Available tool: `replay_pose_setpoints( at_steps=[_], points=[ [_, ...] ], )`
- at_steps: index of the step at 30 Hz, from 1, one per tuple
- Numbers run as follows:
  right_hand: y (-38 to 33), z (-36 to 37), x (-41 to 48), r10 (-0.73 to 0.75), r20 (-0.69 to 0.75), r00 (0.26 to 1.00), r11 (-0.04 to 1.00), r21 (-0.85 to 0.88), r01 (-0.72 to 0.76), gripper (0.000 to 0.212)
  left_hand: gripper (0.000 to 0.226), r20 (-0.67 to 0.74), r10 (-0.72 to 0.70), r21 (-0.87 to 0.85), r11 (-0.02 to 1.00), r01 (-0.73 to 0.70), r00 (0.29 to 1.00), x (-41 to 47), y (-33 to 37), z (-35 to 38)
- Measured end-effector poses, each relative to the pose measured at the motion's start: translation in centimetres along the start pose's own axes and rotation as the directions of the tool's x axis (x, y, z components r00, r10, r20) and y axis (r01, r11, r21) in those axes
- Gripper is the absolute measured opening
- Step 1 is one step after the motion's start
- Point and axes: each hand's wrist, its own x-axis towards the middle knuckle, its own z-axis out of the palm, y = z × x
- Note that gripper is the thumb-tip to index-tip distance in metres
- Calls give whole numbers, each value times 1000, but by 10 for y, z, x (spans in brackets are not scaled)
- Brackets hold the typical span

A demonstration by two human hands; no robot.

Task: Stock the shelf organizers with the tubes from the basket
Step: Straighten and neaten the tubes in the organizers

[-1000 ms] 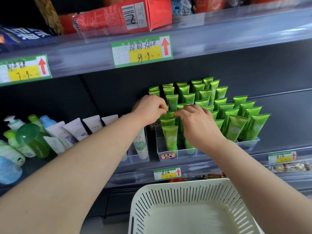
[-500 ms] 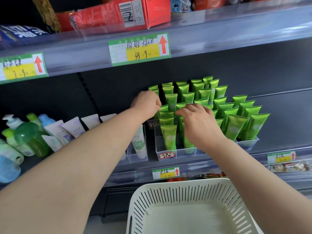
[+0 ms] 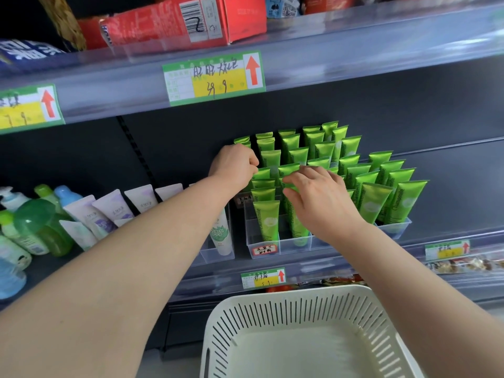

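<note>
Head view shows one dark shelf (image 3: 341, 264) at chest height, with one white slotted basket (image 3: 300, 309) below it at the bottom centre. Three clear organizers (image 3: 289, 246) stand side by side on the shelf. The left one holds a single white tube (image 3: 219, 236). The middle and right ones are packed with upright green tubes (image 3: 375, 203), well over twenty of them, though the two hands hide some, so an exact count is not possible. The left hand (image 3: 234, 165) is at the rear of the middle organizer's left column with its fingers curled. Its fingertips are hidden, so I cannot tell whether its grip closes on a tube. The right hand (image 3: 319, 197) lies over the next column, its grip wide, fingers nearly straight and slightly spread, and their tips touch the crimped tops there. Further left stand four pale lilac tubes (image 3: 111, 207). Four green-and-yellow price labels (image 3: 214, 77) with red arrows sit on the shelf rails, and one small handwritten tag (image 3: 264, 249) is on the middle organizer's front.
</note>
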Motion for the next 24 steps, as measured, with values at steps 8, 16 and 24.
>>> replay_pose_setpoints(
  at_steps=[8, 16, 24],
  points=[
    [-4, -3, -10, -15, -24, 1000, 1000, -11, 14, 32, 20, -96, 3, -48, 999, -7, 995, -17, -4, -16],
    [-5, -8, -38, -18, -79, 997, 999, -36, 15, 31, 20, -109, 5, -66, 998, -12, 994, -61, 3, -28],
    [0, -7, -77, 2, 38, 999, 996, -93, 1, 37, 23, -42, 17, -38, 999, -19, 999, -124, 12, -21]
  ],
)
